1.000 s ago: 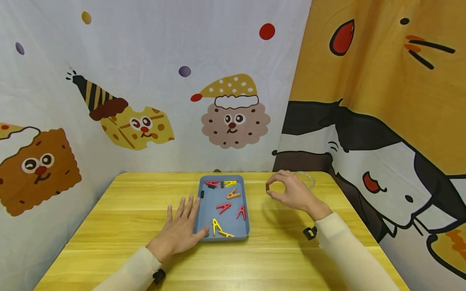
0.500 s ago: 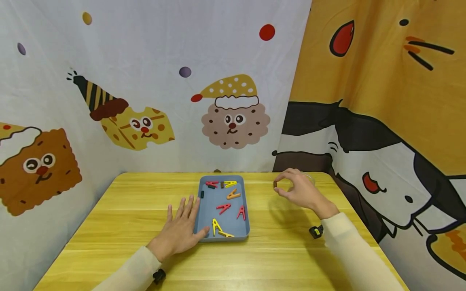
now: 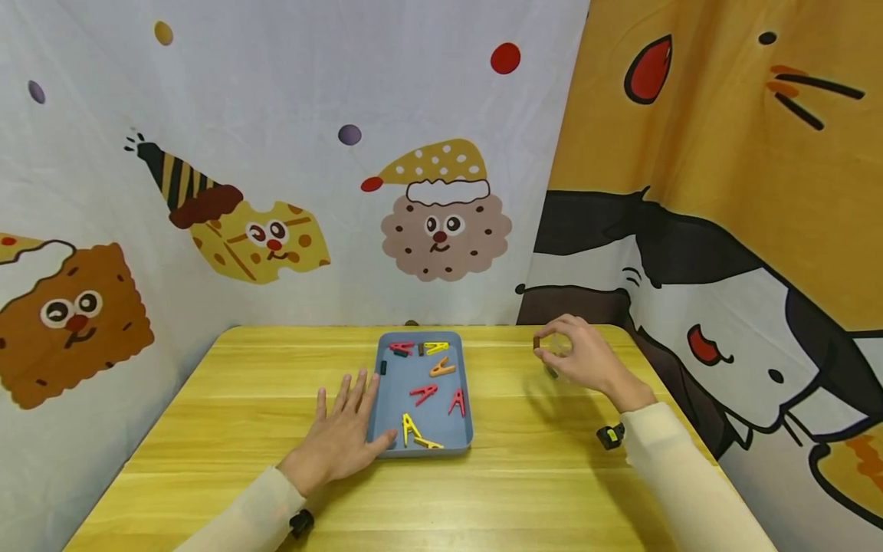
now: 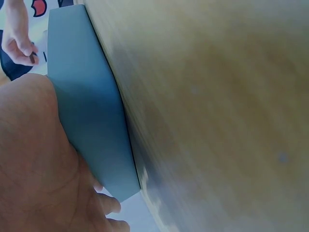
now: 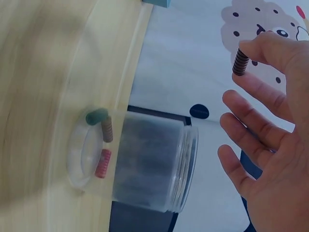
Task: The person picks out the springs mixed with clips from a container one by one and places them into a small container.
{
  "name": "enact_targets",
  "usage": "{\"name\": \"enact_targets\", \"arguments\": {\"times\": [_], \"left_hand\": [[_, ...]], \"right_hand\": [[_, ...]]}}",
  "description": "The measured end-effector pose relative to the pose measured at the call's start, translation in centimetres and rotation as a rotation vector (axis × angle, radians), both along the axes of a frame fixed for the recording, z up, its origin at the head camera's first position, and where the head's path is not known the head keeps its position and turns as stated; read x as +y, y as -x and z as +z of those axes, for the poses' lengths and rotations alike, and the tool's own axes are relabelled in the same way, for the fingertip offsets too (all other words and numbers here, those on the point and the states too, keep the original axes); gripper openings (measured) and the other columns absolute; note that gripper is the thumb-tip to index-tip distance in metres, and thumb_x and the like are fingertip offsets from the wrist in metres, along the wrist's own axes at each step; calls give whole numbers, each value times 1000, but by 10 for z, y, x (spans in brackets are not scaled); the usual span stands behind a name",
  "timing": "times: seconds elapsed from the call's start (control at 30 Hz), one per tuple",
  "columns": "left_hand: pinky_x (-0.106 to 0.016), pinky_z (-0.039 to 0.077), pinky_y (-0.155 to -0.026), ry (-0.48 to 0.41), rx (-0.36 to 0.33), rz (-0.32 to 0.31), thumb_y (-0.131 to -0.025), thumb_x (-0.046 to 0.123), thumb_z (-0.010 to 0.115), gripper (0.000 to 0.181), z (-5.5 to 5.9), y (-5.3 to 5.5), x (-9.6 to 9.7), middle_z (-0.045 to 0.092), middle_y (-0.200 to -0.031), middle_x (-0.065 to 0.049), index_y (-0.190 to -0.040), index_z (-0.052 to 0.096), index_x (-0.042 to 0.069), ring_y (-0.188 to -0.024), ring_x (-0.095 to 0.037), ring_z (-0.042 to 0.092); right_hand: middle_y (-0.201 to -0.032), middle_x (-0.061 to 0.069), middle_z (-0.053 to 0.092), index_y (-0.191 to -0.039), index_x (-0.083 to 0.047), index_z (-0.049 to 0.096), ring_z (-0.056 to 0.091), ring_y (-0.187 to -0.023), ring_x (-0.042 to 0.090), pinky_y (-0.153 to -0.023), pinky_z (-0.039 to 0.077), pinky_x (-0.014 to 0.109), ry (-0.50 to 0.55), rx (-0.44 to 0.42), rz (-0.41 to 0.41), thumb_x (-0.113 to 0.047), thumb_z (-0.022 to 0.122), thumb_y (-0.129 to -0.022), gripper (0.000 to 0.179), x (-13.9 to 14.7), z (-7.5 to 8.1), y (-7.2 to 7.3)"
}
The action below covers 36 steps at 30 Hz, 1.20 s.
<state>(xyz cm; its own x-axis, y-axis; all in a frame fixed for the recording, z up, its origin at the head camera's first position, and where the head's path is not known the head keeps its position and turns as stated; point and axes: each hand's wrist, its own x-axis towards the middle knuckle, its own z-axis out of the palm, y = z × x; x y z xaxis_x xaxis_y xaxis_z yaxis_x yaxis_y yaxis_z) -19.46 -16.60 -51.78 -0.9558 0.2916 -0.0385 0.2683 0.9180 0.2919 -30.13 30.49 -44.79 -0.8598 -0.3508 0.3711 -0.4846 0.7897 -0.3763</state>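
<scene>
My right hand pinches a small brown ribbed cylinder between thumb and index finger, above the right side of the table. Its other fingers are spread. Beside it stands a clear jar with its mouth uncovered, mostly hidden by the hand in the head view. Low inside the jar are a green cylinder, a red ribbed one and a brown one. With fingers straight, my left hand rests against the left side of the blue-grey tray, its thumb at the near left corner.
In the tray lie several plastic clips, among them an orange clip and a red clip. A dark green piece sits by its left wall. The wooden table ends at a printed curtain behind and to the right.
My right hand has moved right and slightly away with the brown ribbed cylinder, toward the jar. My left hand and the tray have stayed put.
</scene>
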Motion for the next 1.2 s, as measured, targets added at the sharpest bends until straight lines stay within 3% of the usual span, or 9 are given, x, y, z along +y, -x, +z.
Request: {"name": "enact_targets", "arguments": {"times": [0.8, 1.2], "left_hand": [[-89, 1, -139, 1, 1, -3, -115, 70, 58, 107, -2, 2, -2, 1, -197, -16, -189, 10, 10, -184, -50, 5], [-89, 1, -139, -5, 5, -2, -115, 70, 58, 107, -3, 3, -2, 2, -197, -15, -189, 10, 11, -184, -50, 5]], "right_hand": [[-137, 22, 73, -127, -8, 87, 69, -129, 49, -109, 57, 73, 37, 11, -67, -20, 90, -105, 25, 34, -10, 9], [-139, 26, 72, -129, -5, 86, 71, -127, 51, -103, 59, 70, 33, 21, -103, -22, 91, -105, 30, 46, -15, 9]]}}
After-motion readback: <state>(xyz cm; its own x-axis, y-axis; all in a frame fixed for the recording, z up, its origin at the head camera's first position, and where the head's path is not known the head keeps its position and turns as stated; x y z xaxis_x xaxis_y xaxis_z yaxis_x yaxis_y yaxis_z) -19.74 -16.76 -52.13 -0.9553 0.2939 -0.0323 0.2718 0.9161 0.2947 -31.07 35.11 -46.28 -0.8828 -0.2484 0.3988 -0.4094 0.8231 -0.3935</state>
